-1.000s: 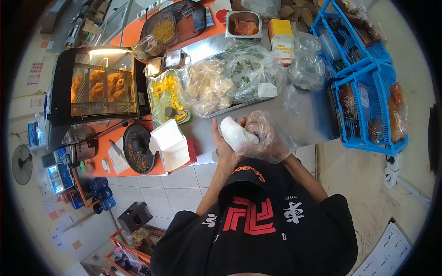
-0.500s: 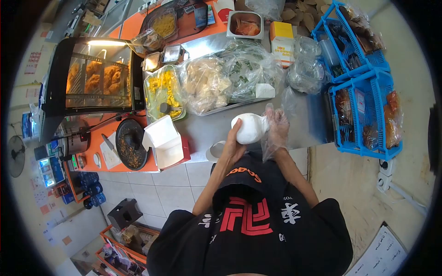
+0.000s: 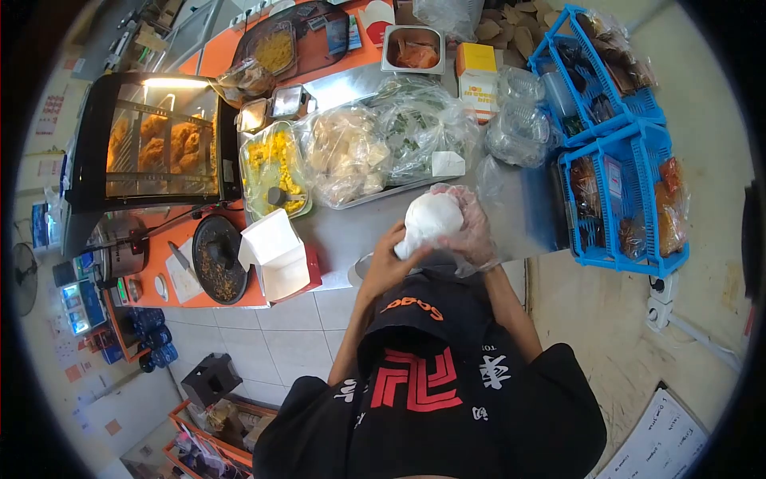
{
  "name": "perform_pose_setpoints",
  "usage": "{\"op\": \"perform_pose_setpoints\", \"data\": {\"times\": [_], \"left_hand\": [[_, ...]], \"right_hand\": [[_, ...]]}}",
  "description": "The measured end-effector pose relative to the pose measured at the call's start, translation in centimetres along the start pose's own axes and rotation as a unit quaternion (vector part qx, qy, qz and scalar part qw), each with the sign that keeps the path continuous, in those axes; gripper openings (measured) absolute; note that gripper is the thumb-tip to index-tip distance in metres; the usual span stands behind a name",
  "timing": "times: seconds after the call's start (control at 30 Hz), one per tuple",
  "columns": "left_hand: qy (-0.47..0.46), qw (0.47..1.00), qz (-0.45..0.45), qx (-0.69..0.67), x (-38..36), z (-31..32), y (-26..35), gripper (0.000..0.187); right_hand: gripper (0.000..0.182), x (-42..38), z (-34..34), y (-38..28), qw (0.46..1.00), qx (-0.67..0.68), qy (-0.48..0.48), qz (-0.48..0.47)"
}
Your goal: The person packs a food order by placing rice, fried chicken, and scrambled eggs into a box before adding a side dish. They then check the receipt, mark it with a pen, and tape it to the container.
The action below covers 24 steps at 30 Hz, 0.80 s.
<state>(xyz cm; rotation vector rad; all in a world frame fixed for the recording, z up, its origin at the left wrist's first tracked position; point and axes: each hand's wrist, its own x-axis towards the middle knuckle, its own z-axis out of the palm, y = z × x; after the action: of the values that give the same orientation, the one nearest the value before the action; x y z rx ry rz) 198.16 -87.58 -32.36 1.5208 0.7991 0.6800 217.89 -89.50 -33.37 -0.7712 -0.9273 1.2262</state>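
A round white bundle (image 3: 433, 217) is held between my two hands above the metal counter's front edge. My left hand (image 3: 391, 259) is bare, its fingers wrapped round the bundle's left and lower side. A clear plastic glove covers my right hand (image 3: 472, 235), which presses on the bundle's right side. To the left stands an open box (image 3: 286, 267), white inside and red outside. Behind the bundle lie a clear bag of pale brown pieces (image 3: 345, 152) and a bag of green leaves (image 3: 419, 128).
A tub of yellow pieces (image 3: 271, 168) and a lit cabinet of fried food (image 3: 163, 144) are at the left. A dark stone mortar (image 3: 209, 271) sits on the orange counter. Blue baskets (image 3: 618, 144) and clear containers (image 3: 519, 132) stand at the right.
My right hand has moved in from the bundle's right end to its side and now cups it. The bundle's narrow end no longer shows. The whole view has shifted slightly.
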Motion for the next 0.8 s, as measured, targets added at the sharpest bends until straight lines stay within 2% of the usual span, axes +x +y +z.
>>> {"op": "perform_pose_setpoints", "data": {"times": [0.07, 0.1, 0.13, 0.2, 0.27, 0.3, 0.37, 0.43, 0.5, 0.57, 0.67, 0.73, 0.8], "left_hand": [[-0.056, 0.983, -0.047, -0.167, -0.3, -1.1, 0.9, 0.033], [-0.082, 0.929, -0.106, -0.345, -0.2, -1.6, 1.1, 0.036], [-0.105, 0.839, -0.161, -0.509, 0.1, -1.8, 1.7, 0.039], [-0.105, 0.821, -0.213, -0.519, 0.5, -1.5, 3.6, 0.049], [-0.064, 0.875, -0.295, -0.379, 1.0, -0.5, 3.9, 0.053], [-0.074, 0.854, -0.274, -0.437, 1.8, -0.3, 4.7, 0.058], [-0.008, 0.883, -0.238, -0.405, 2.5, 0.4, 6.7, 0.057], [0.049, 0.919, -0.181, -0.347, 3.2, 0.8, 5.8, 0.061], [0.090, 0.943, -0.156, -0.280, 3.5, 1.6, 6.1, 0.063], [0.098, 0.960, -0.138, -0.221, 3.7, 2.0, 6.2, 0.062], [0.106, 0.850, -0.183, -0.483, 3.5, 1.8, 4.8, 0.060], [0.086, 0.865, -0.185, -0.459, 3.4, 1.8, 6.2, 0.063], [0.080, 0.880, -0.170, -0.437, 3.2, 1.8, 7.1, 0.063]], "right_hand": [[0.082, 0.6, 0.0, -2.7, 0.997, -0.014, -0.071, -0.012], [0.081, 1.0, 0.1, -4.0, 0.994, -0.020, -0.103, -0.015], [0.081, 1.4, 0.3, -5.2, 0.991, -0.026, -0.128, -0.013], [0.080, 2.0, 1.2, -7.2, 0.986, -0.037, -0.162, -0.009], [0.079, 2.6, 2.3, -9.3, 0.985, -0.055, -0.161, -0.006], [0.077, 2.7, 2.4, -9.5, 0.990, -0.067, -0.127, -0.011], [0.071, 2.9, 2.4, -9.6, 0.995, -0.090, -0.031, -0.026], [0.063, 2.7, 2.3, -10.3, 0.977, -0.207, 0.021, -0.048], [0.055, 2.2, 2.3, -11.8, 0.923, -0.378, 0.000, -0.073], [0.051, 2.1, 3.5, -11.7, 0.875, -0.472, -0.027, -0.108], [0.053, 2.3, 5.8, -10.7, 0.864, -0.482, 0.005, -0.149], [0.050, 2.2, 6.4, -9.8, 0.860, -0.480, 0.042, -0.168], [0.044, 2.4, 6.5, -8.3, 0.835, -0.507, 0.061, -0.205]]}}
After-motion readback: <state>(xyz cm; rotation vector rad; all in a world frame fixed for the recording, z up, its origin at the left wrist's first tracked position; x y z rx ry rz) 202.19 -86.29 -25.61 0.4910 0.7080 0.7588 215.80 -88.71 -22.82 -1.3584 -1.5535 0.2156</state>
